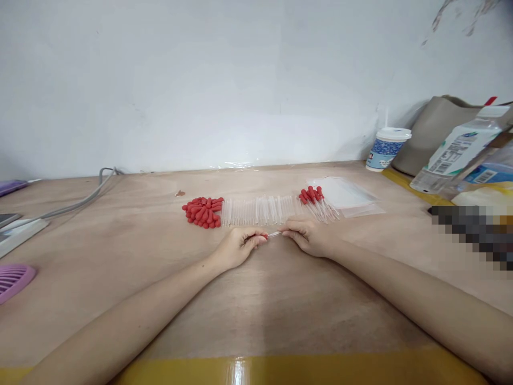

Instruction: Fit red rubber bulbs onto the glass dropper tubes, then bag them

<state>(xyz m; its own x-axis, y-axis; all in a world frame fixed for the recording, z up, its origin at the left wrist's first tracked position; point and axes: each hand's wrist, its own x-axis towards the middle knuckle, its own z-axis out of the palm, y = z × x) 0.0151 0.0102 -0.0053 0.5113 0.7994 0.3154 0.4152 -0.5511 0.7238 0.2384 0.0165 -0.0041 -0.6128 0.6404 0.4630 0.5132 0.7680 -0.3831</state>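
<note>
Between thumb and fingers, my left hand (239, 246) pinches a red rubber bulb (265, 236), mostly hidden by the fingertips. My right hand (306, 237) grips a thin clear tube (274, 234) that meets the bulb. Just beyond my hands lies a row of clear glass-like tubes (258, 210), side by side. A pile of red rubber bulbs (203, 213) sits at the row's left end. At its right end lie several droppers (316, 202), red bulbs fitted on clear tubes.
Clear plastic bags (344, 193) lie behind the droppers. A paper cup (388, 149), a plastic bottle (449, 149) and a grey-brown bag (425, 131) stand at the back right. A grey cable (86, 200) and a purple slatted object (15, 280) are at left. A white wall (180, 85) bounds the table.
</note>
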